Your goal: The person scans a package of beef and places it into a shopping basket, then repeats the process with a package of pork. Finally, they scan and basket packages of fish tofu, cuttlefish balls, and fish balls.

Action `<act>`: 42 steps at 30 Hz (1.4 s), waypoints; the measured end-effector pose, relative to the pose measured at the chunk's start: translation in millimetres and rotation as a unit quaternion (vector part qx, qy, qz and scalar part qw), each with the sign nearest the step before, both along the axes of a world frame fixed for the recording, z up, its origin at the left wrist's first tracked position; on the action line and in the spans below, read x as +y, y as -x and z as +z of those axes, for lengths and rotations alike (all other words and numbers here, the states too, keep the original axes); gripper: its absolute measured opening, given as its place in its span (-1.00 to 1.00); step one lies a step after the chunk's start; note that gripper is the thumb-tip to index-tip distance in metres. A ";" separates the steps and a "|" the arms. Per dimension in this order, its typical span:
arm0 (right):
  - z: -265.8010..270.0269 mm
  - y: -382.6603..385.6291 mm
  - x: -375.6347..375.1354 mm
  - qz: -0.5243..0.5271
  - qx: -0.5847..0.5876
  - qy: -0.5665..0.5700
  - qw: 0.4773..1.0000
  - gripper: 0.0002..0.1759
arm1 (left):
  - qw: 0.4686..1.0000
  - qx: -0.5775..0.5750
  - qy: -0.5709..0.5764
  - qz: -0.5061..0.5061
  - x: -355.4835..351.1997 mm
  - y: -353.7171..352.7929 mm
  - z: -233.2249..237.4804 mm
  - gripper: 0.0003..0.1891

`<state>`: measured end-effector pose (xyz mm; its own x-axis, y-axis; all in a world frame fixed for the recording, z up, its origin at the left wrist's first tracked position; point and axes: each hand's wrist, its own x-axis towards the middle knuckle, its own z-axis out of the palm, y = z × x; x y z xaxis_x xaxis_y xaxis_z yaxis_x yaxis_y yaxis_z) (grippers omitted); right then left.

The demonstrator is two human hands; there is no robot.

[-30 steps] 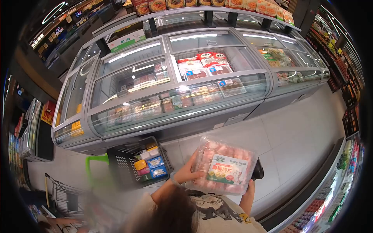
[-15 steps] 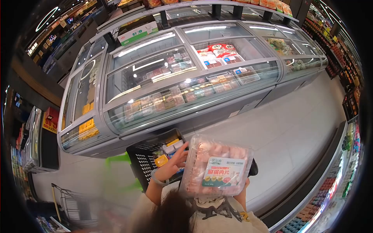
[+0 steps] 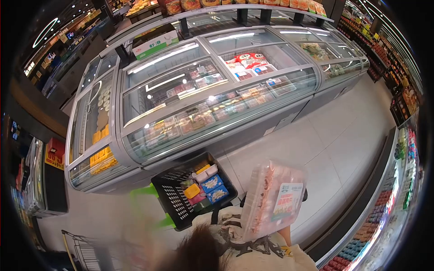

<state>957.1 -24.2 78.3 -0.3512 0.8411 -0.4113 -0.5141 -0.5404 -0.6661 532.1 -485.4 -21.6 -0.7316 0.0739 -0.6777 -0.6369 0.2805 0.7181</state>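
A clear plastic pack of pink sliced meat [image 3: 275, 198] with a white and green label is held up, tilted, at the lower centre. Part of my right hand [image 3: 285, 234] shows at its lower right edge, holding it, with the fingers hidden behind the pack. My left hand does not show. Left of the pack sits a black basket [image 3: 169, 192] with bright green handles. Inside lie blue packets [image 3: 212, 183], a yellow-orange item [image 3: 191, 190], a pink item and a white pack.
A long glass-topped freezer [image 3: 217, 122] with packed food runs across the middle. A lit chilled shelf [image 3: 370, 226] curves along the right. A wire trolley [image 3: 86, 248] stands at lower left, beside a blurred patch. Pale floor tiles [image 3: 325, 149] lie between freezer and shelf.
My left hand, which was over the basket beside the pack, has left view. The pack has moved right and turned more side-on. More of the basket's contents shows.
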 end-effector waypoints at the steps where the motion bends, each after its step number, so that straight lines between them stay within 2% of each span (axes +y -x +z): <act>1: 0.9 -0.5 -0.1 -0.003 -0.001 -0.004 1.000 -0.28 | 0.999 0.007 -0.027 0.021 4.6 -3.6 -3.9 -0.74; 2: 1.2 -2.5 0.5 -0.003 -0.002 -0.008 1.000 -0.28 | 0.999 0.002 -0.027 0.021 8.4 -9.1 -4.9 -0.80; 4: 0.7 -4.5 0.3 -0.004 0.000 -0.008 1.000 -0.28 | 0.999 -0.003 -0.023 0.024 37.3 -20.4 26.6 -0.86; 10: 4.9 -7.1 5.5 -0.018 0.002 -0.024 1.000 -0.28 | 0.999 0.012 -0.031 -0.005 87.2 -40.8 31.2 -0.88; 13: 8.9 -6.3 10.9 -0.020 0.009 -0.040 0.999 -0.28 | 0.997 -0.010 -0.080 0.001 127.3 -52.0 39.6 -0.88; 23: 26.6 -26.6 11.8 -0.077 0.014 -0.105 0.991 -0.28 | 0.996 -0.010 -0.094 0.008 285.6 -93.6 22.6 -0.87; 25: 27.7 -34.7 9.0 -0.097 0.013 -0.117 0.988 -0.28 | 0.996 0.003 -0.092 -0.017 315.7 -106.0 18.6 -0.87; 34: 30.9 -67.6 -6.5 -0.177 0.003 -0.160 0.971 -0.28 | 0.992 0.013 -0.122 -0.038 422.6 -147.9 4.1 -0.80; 35: 31.4 -69.7 -6.4 -0.184 0.003 -0.161 0.969 -0.28 | 0.992 -0.008 -0.076 -0.098 428.0 -145.1 4.6 -0.81; 36: 31.1 -71.9 -7.2 -0.193 0.002 -0.166 0.967 -0.28 | 0.984 0.129 -0.040 -0.116 433.0 -148.3 5.3 -0.74; 38: 29.3 -78.8 -8.8 -0.207 0.001 -0.170 0.963 -0.28 | 0.907 0.393 0.028 -0.146 441.2 -157.1 7.3 -0.58; 41: 25.0 -87.3 -7.9 -0.222 -0.008 -0.174 0.959 -0.28 | 0.792 0.543 0.099 -0.261 446.4 -165.5 99.8 -0.34; 42: 23.3 -88.4 -7.2 -0.224 -0.011 -0.172 0.959 -0.28 | 0.812 0.482 -0.017 -0.328 452.0 -169.8 107.5 -0.30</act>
